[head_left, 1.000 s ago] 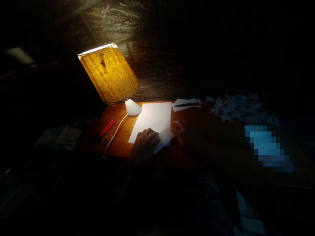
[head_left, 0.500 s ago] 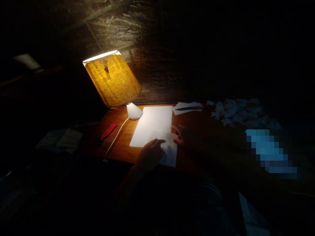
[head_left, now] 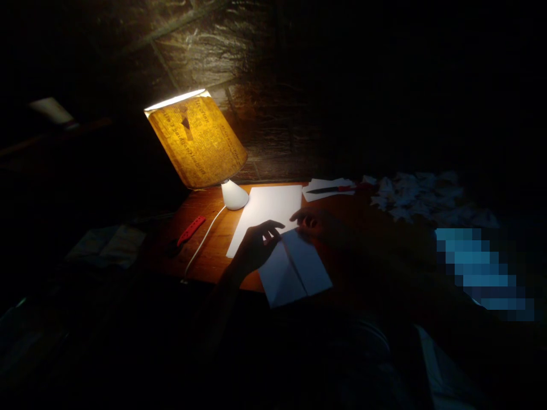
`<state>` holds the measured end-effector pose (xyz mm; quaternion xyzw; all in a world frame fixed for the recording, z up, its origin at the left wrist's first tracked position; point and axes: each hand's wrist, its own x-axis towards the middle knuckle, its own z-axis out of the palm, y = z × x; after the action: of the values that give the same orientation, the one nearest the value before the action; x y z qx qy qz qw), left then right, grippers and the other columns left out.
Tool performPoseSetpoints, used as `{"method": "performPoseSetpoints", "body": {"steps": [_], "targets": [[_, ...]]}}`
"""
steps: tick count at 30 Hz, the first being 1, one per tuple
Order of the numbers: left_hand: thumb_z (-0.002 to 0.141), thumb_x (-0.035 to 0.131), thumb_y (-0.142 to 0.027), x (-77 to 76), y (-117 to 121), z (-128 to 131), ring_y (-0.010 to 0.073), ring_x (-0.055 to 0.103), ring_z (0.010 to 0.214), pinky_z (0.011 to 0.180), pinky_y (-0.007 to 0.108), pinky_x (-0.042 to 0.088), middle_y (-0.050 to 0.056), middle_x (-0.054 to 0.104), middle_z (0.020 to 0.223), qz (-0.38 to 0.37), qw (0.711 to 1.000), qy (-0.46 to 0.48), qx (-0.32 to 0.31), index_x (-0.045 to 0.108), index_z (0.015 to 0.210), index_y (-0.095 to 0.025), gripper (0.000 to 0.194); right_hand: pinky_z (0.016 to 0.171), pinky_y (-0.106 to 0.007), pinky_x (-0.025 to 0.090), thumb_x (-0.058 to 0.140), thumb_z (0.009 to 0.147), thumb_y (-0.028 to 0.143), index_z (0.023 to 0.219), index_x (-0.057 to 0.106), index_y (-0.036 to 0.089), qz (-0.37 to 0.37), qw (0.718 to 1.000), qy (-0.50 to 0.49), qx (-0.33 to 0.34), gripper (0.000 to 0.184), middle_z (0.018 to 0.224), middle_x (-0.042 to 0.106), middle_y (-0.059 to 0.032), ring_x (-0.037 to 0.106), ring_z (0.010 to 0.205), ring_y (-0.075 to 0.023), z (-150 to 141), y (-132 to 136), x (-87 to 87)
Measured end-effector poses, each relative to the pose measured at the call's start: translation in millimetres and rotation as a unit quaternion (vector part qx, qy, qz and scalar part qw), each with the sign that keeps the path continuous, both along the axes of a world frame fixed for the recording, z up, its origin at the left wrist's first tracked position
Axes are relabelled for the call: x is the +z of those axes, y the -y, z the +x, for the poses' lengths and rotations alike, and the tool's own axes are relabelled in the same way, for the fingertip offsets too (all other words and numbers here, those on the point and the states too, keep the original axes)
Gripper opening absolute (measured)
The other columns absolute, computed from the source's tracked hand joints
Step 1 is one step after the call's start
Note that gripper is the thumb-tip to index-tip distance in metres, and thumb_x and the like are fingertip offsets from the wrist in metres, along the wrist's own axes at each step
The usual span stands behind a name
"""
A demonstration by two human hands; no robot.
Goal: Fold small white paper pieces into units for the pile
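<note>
A creased sheet of white paper [head_left: 313, 263] lies tilted in shadow at the table's front edge, its lower part jutting past it. A dark line, a fold or a gap, runs down its middle. At its upper left edge, my left hand [head_left: 257, 244] has bent fingers on the sheet, the index finger reaching out over it. My right hand [head_left: 315, 223] is curled at the upper right edge, thumb and fingers close to the paper. Under and beyond them is a brightly lit stack of white paper [head_left: 273, 206].
A lit lamp [head_left: 199, 139] with a printed shade stands at the back left, its white cord [head_left: 202, 238] crossing the table. A red-handled tool [head_left: 191, 229] lies left. Back right are a knife [head_left: 327, 189] on paper pieces and a pile of folded white papers [head_left: 416, 196].
The creased sheet has turned and come nearer to me, its middle line now showing. My left hand has lifted from pressing flat to the sheet's upper edge; my right hand has curled in beside it.
</note>
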<state>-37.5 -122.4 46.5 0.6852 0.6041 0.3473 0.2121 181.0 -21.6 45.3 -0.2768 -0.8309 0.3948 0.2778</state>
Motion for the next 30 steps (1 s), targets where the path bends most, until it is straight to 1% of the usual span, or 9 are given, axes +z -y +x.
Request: {"method": "performPoseSetpoints", "body": {"steps": [3, 6, 9, 14, 18, 20, 23, 26, 30], "targets": [[0.082, 0.073, -0.029, -1.6, -12.8, -9.7, 0.0128, 0.061, 0.060, 0.053, 0.022, 0.044, 0.001, 0.069, 0.078, -0.060, 0.988, 0.135, 0.050, 0.071, 0.099, -0.017, 0.021, 0.087, -0.047, 0.058, 0.077, 0.088, 0.039, 0.135, 0.065, 0.024, 0.097, 0.987, 0.024, -0.125, 0.050, 0.131, 0.069, -0.0156, 0.068, 0.109, -0.0341, 1.6, 20.7, -0.8], [0.071, 0.084, -0.040, -10.5, -15.4, -14.1, 0.0120, 0.062, 0.059, 0.050, 0.019, 0.039, 0.001, 0.069, 0.079, -0.099, 0.956, 0.261, 0.085, 0.069, 0.097, -0.017, 0.038, 0.084, -0.048, 0.059, 0.084, 0.082, 0.047, 0.149, 0.054, 0.026, 0.158, 0.973, 0.099, -0.138, 0.077, 0.142, 0.063, -0.0193, 0.065, 0.118, -0.0413, 4.8, 42.0, -4.3], [0.064, 0.089, -0.045, -20.7, -13.3, -17.3, 0.0138, 0.065, 0.065, 0.054, 0.020, 0.044, 0.002, 0.071, 0.082, -0.103, 0.941, 0.303, 0.108, 0.069, 0.095, -0.017, 0.047, 0.080, -0.041, 0.057, 0.075, 0.089, 0.032, 0.146, 0.055, 0.022, 0.137, 0.969, 0.152, -0.139, 0.061, 0.135, 0.068, -0.0178, 0.070, 0.107, -0.0337, 9.8, 46.8, -7.4], [0.075, 0.079, -0.041, -32.5, -10.6, -27.1, 0.0162, 0.068, 0.072, 0.061, 0.024, 0.052, 0.003, 0.071, 0.088, -0.059, 0.959, 0.243, 0.131, 0.068, 0.095, -0.018, 0.032, 0.078, -0.034, 0.051, 0.063, 0.093, 0.020, 0.119, 0.069, 0.021, 0.100, 0.976, 0.127, -0.149, 0.027, 0.113, 0.075, -0.0099, 0.070, 0.095, -0.0248, 17.2, 26.9, -11.8], [0.084, 0.068, -0.021, -29.3, -1.9, -20.0, 0.0255, 0.072, 0.093, 0.084, 0.045, 0.063, 0.012, 0.071, 0.112, 0.059, 0.982, 0.012, 0.178, 0.064, 0.118, -0.016, 0.034, 0.076, -0.031, 0.047, 0.058, 0.098, 0.016, 0.104, 0.073, 0.020, 0.137, 0.970, 0.160, -0.118, 0.017, 0.106, 0.072, -0.0095, 0.067, 0.093, -0.0219, 16.1, 23.3, -9.1], [0.085, 0.068, -0.014, -24.0, 4.6, -6.9, 0.0351, 0.064, 0.129, 0.109, 0.059, 0.055, 0.020, 0.062, 0.140, 0.150, 0.970, -0.130, 0.137, 0.057, 0.137, -0.017, 0.053, 0.077, -0.030, 0.046, 0.055, 0.100, 0.014, 0.107, 0.075, 0.019, 0.151, 0.964, 0.196, -0.102, 0.021, 0.111, 0.071, -0.0108, 0.066, 0.094, -0.0213, 13.7, 28.4, -3.7], [0.093, 0.064, -0.012, -18.7, 9.2, 14.1, 0.0372, 0.038, 0.158, 0.127, 0.067, 0.036, 0.017, 0.046, 0.165, 0.169, 0.952, -0.255, -0.030, 0.046, 0.155, -0.024, 0.066, 0.077, -0.030, 0.045, 0.054, 0.104, 0.019, 0.113, 0.076, 0.017, 0.158, 0.954, 0.250, -0.049, 0.024, 0.118, 0.070, -0.0137, 0.067, 0.096, -0.0219, 10.1, 36.2, 4.6], [0.096, 0.058, -0.009, -23.3, 4.2, 22.1, 0.0339, 0.040, 0.159, 0.130, 0.065, 0.034, 0.015, 0.051, 0.164, 0.128, 0.946, -0.270, -0.128, 0.041, 0.159, -0.025, 0.068, 0.079, -0.031, 0.047, 0.065, 0.101, 0.030, 0.115, 0.075, 0.014, 0.162, 0.952, 0.259, 0.034, 0.024, 0.122, 0.071, -0.0166, 0.068, 0.099, -0.0240, 11.3, 32.8, 7.6], [0.100, 0.047, -0.007, -38.7, -1.2, 12.6, 0.0310, 0.053, 0.150, 0.125, 0.060, 0.046, 0.018, 0.060, 0.155, 0.056, 0.962, -0.226, -0.144, 0.039, 0.162, -0.020, 0.064, 0.083, -0.032, 0.049, 0.068, 0.099, 0.040, 0.110, 0.078, 0.020, 0.090, 0.971, 0.180, 0.131, 0.025, 0.111, 0.079, -0.0085, 0.070, 0.095, -0.0223, 26.8, 0.0, 7.5]]}}
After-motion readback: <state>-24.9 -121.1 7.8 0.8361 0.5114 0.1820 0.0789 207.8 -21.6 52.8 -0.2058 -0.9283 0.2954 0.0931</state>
